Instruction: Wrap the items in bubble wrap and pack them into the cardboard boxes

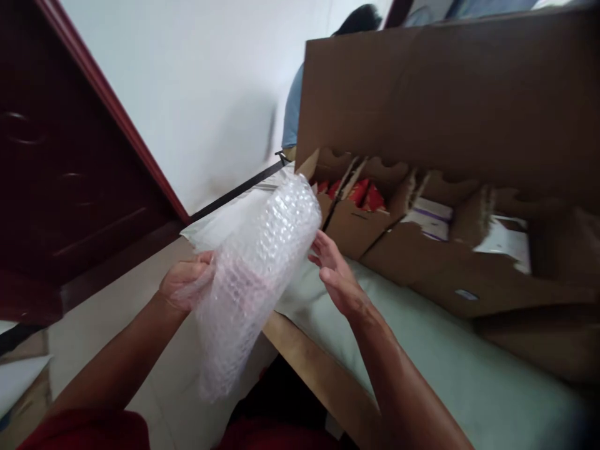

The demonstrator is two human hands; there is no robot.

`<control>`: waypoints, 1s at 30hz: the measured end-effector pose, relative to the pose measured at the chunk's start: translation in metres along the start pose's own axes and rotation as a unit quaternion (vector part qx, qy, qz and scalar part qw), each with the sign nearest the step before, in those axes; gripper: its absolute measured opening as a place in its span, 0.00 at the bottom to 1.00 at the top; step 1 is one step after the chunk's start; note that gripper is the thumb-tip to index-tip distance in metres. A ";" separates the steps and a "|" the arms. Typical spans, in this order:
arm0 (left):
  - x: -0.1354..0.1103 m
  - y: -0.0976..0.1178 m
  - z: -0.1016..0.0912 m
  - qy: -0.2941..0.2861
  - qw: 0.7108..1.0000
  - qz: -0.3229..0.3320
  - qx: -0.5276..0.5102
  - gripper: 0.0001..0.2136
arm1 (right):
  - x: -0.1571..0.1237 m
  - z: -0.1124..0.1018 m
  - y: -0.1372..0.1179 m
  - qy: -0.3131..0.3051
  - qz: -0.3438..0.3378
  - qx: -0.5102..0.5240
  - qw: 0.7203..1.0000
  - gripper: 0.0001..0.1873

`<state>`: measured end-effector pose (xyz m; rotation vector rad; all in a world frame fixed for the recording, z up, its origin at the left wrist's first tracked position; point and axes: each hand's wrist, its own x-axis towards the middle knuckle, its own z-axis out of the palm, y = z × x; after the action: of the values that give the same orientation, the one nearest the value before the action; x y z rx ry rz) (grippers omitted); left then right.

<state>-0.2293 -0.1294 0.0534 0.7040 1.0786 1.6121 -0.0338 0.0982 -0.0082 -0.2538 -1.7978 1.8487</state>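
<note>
Left hand [185,284] is pinching the bubble wrap roll [255,269] up in the air off the table edge [304,356] while the right hand [335,272] is hovering open-fingered beside it, so I'm thinking that one-sided grip could let it slip.

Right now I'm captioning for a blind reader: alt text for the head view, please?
A person's left hand grips a bundle of bubble wrap, the open right hand beside it, at the edge of a pale green surface. Behind lies an open cardboard box with red and white packs inside; a blue sleeve shows past it.
</note>
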 end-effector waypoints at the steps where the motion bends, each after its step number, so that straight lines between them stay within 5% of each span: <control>1: 0.002 0.000 0.008 -0.045 0.999 -0.022 -0.012 0.13 | -0.002 -0.008 -0.010 -0.009 -0.024 0.016 1.000 0.55; 4: 0.007 0.002 0.027 -0.130 0.988 -0.087 -0.006 0.14 | -0.021 -0.030 -0.036 -0.050 -0.007 0.047 0.998 0.43; 8: 0.024 -0.006 0.047 -0.109 0.968 -0.131 0.185 0.14 | -0.085 -0.050 -0.059 -0.067 0.109 0.068 0.990 0.18; 11: 0.054 -0.028 0.073 -0.154 0.900 -0.119 0.389 0.14 | -0.149 -0.058 -0.066 0.019 0.171 0.051 0.984 0.19; 15: 0.105 -0.079 0.128 -0.266 0.787 -0.004 0.556 0.16 | -0.222 -0.077 -0.058 0.188 0.208 -0.036 0.959 0.20; 18: 0.128 -0.123 0.169 -0.219 0.711 0.121 0.657 0.10 | -0.257 -0.107 -0.040 0.299 0.203 -0.165 0.918 0.19; 20: 0.123 -0.151 0.189 -0.215 0.670 0.210 0.679 0.10 | -0.271 -0.128 -0.026 0.349 0.205 -0.258 0.877 0.17; 23: 0.091 -0.186 0.205 -0.351 0.619 0.277 0.646 0.16 | -0.285 -0.146 -0.011 0.380 0.215 -0.300 0.848 0.17; 26: 0.054 -0.210 0.207 -0.451 0.572 0.257 0.635 0.30 | -0.298 -0.143 -0.009 0.387 0.218 -0.281 0.851 0.36; 30: 0.037 -0.227 0.201 -0.463 0.549 0.236 0.655 0.39 | -0.321 -0.123 -0.016 0.367 0.226 -0.203 0.879 0.45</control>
<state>0.0274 -0.0179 -0.0683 2.6387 1.0955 0.1721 0.2992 0.0439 -0.0790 -1.4288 -1.5999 1.3072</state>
